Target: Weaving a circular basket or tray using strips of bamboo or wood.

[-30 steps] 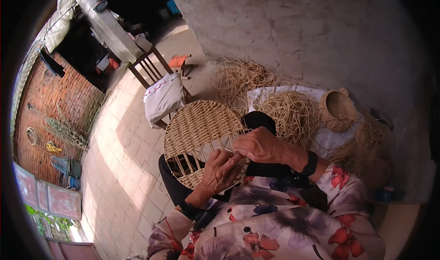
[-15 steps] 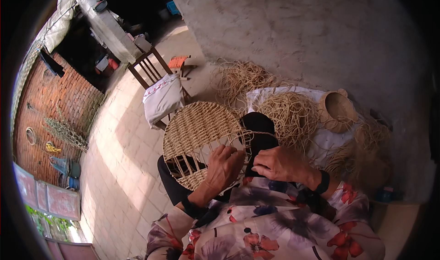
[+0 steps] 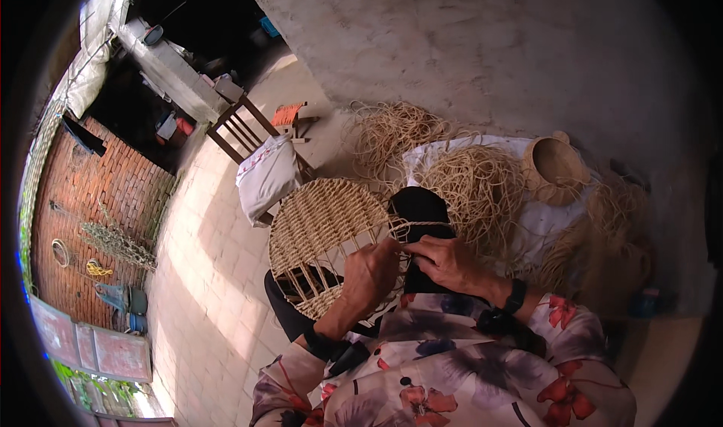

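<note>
Across my lap lies a round, half-woven straw-rope panel (image 3: 327, 215). Its far part is tightly woven, while bare warp cords show across the middle and a narrow woven band lies nearer me. My left hand (image 3: 372, 273) is closed at the panel's right edge, by the open cords. Close beside it, my right hand (image 3: 444, 261) is closed too, its thumb and fingers pinched near the left fingertips. What lies between the fingertips is too small to make out, though it appears to be cord. A length of rope (image 3: 423, 223) runs from the panel's right edge over my dark trouser leg.
Loose straw cord (image 3: 474, 182) is heaped on a white cloth (image 3: 520, 150) at the right, beside a round woven basket (image 3: 556, 172). Another cord pile (image 3: 395, 137) lies by the wall. A wooden chair (image 3: 263, 160) with a pale cushion and an orange folding stool (image 3: 290, 118) stand ahead.
My right hand has moved left and now meets my left hand at the panel's edge. The panel has shifted slightly toward me, and the whole view has turned a little.
</note>
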Available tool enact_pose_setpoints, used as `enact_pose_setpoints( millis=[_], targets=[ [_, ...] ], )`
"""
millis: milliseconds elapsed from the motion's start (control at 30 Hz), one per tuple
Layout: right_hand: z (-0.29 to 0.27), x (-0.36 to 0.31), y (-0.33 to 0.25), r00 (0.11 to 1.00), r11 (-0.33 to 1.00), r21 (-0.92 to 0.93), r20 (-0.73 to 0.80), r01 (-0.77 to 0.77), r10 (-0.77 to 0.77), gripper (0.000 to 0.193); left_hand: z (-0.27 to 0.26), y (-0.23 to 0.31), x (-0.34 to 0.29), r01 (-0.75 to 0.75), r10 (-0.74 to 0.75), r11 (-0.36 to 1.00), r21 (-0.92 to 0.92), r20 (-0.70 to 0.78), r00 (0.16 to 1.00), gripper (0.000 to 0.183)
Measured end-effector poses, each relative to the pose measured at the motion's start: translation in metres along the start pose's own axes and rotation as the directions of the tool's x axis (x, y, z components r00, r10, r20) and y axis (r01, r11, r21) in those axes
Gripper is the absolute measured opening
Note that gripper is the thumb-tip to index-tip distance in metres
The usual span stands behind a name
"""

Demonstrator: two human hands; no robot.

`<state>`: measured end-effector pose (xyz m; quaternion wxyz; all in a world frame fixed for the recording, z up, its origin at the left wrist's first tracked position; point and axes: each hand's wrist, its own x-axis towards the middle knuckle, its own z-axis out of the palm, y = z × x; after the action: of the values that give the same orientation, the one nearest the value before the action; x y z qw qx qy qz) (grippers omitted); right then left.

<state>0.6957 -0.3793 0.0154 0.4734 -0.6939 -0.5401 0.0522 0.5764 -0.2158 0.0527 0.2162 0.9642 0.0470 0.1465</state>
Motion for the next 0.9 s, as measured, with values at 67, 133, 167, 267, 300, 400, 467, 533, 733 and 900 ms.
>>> enact_pose_setpoints(
  millis=[67,133,167,267,300,400,467,533,733,900],
  targets=[
    [0.008,0.002,0.006,1.0,1.0,0.005,-0.01,0.002,-0.002,0.032,0.0,0.001,0.002,0.093,-0.091,0.993,-0.069,0.023,0.996,0.012],
    [0.009,0.004,0.007,1.0,1.0,-0.027,-0.006,0.002,-0.002,0.031,-0.001,0.0,0.005,0.166,-0.152,0.949,-0.269,0.075,0.986,0.019],
    [0.01,0.005,0.007,1.0,0.999,-0.054,0.002,0.005,-0.005,0.03,-0.002,-0.001,0.004,0.168,-0.153,0.948,-0.269,0.074,0.985,0.019],
    [0.012,0.009,0.007,1.0,0.993,-0.111,0.004,0.029,-0.028,0.023,-0.001,-0.006,0.003,0.307,-0.266,0.847,-0.434,0.155,0.952,0.023],
    [0.013,0.01,0.008,1.0,0.993,-0.111,0.006,0.029,-0.028,0.023,0.001,-0.009,0.002,0.32,-0.281,0.827,-0.461,0.154,0.947,0.023],
    [0.01,0.012,0.009,0.999,0.99,-0.14,0.039,0.005,0.0,0.015,-0.005,0.0,0.003,0.298,-0.264,0.853,-0.429,0.138,0.955,0.022],
    [0.002,0.011,0.012,0.998,0.969,-0.243,0.063,0.042,-0.028,0.011,-0.006,0.004,0.002,0.261,-0.232,0.893,-0.366,0.123,0.965,0.022],
    [-0.003,0.016,0.018,0.997,0.995,-0.096,0.071,-0.016,0.022,0.01,-0.002,0.005,-0.001,0.221,-0.211,0.921,-0.322,0.068,0.975,0.023],
    [-0.06,0.024,0.021,0.928,0.785,0.525,0.335,-0.329,0.165,0.03,0.007,0.008,0.002,0.061,-0.061,0.998,0.003,-0.039,0.997,0.016],
    [-0.148,-0.003,0.065,0.962,0.668,0.707,0.065,-0.232,0.265,0.042,0.007,0.008,0.005,-0.027,0.03,0.999,0.027,-0.14,0.99,0.011]
  ],
)
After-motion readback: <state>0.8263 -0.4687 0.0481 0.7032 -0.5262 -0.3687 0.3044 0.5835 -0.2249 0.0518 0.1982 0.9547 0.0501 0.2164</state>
